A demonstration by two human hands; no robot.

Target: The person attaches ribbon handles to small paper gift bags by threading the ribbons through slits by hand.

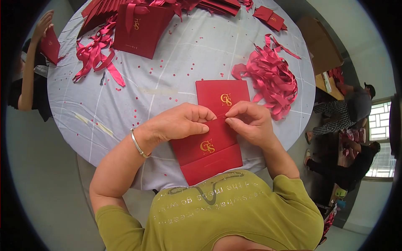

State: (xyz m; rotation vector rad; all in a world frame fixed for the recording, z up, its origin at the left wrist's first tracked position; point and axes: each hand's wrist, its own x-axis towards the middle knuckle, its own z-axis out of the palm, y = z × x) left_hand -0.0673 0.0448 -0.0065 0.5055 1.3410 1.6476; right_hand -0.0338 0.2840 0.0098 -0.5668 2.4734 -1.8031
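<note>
A flat red paper bag (206, 147) with a gold emblem lies at the table's near edge, close to my body, its lower part creased. My left hand (180, 120) is closed at the bag's top edge, thumb and fingers bent together over it. At the same edge, further right, my right hand (253, 123) pinches with thumb and forefinger. Whatever small piece might sit between the fingertips is too small to make out. Just beyond my hands lies a second red paper bag (222, 94), partly covered by the first one and my fingers.
A heap of red ribbons (272, 79) lies to the right on the round cloth-covered table (163, 108). More ribbons (95, 56), an upright red bag (142, 31) and stacked bags fill the far side. Small red paper dots are scattered about. Other people work at left and right.
</note>
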